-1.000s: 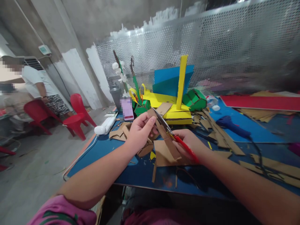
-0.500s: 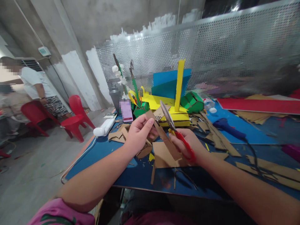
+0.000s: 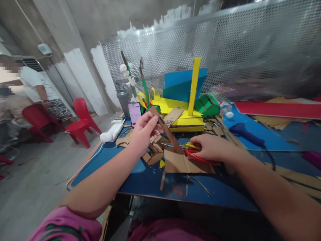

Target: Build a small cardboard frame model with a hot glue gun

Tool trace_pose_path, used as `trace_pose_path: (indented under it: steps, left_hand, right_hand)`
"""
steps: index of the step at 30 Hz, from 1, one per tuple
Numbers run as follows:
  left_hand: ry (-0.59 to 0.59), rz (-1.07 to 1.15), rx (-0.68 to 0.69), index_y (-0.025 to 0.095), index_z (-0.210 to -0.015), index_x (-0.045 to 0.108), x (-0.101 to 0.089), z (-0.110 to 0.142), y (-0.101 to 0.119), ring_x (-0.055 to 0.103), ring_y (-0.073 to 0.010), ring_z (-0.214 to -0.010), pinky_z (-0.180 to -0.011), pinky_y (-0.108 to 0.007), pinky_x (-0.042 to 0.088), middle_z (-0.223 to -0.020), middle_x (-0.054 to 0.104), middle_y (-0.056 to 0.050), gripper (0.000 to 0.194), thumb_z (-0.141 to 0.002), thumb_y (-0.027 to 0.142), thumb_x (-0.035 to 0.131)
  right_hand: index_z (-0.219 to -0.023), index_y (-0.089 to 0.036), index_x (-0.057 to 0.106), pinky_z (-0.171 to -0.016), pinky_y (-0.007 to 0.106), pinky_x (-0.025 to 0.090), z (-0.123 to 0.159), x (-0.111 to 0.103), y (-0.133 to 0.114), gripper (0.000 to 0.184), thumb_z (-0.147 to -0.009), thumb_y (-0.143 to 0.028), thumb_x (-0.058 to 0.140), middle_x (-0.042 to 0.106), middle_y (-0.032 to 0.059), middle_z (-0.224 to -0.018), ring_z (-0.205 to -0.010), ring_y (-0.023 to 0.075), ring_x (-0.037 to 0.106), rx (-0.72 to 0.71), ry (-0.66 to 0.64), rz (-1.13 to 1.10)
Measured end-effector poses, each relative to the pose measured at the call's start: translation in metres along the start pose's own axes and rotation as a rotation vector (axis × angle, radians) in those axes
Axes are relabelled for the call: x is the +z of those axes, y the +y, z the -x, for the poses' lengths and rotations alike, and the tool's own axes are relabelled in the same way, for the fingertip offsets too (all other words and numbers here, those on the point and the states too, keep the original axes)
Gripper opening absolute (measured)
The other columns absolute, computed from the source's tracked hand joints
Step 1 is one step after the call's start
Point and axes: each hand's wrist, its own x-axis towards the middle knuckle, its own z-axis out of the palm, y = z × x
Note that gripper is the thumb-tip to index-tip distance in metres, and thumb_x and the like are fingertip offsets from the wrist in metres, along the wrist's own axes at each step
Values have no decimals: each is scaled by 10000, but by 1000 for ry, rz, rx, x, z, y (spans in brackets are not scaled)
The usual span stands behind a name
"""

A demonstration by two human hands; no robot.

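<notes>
My left hand (image 3: 143, 131) pinches the top end of a long brown cardboard strip (image 3: 168, 135) and holds it up, slanting down to the right. My right hand (image 3: 213, 148) lies low over the table, fingers closed round the red and yellow handles of a pair of scissors (image 3: 193, 150) that lie almost flat, blades pointing left. Below them rests a larger flat piece of brown cardboard (image 3: 184, 164). Small cardboard offcuts (image 3: 152, 155) sit under my left hand.
The blue table (image 3: 140, 180) carries a yellow, blue and green paper model (image 3: 185, 97), a phone (image 3: 134, 113), a blue glue gun (image 3: 244, 131) with cable, a white power strip (image 3: 110, 134), red sheet (image 3: 278, 109) and cardboard strips. Red chairs (image 3: 80, 124) and a person stand at left.
My right hand has lowered the scissors from upright at the strip to nearly flat on the table. My left hand has lifted the strip slightly.
</notes>
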Motion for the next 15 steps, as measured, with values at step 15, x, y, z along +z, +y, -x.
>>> trace_pose_path:
  steps: [15]
  left_hand:
    - [-309,-293,-114,208,-940,707,0,-1,0,739,-140,-743,-500,-200,365,-947,776,-50,340,-888,510,853]
  right_hand:
    - [-1080,-227,772,-790,354,618,6,13,-20,409,-802,-506,883,837,54,-994,-895,236,767,-362,65,-1178]
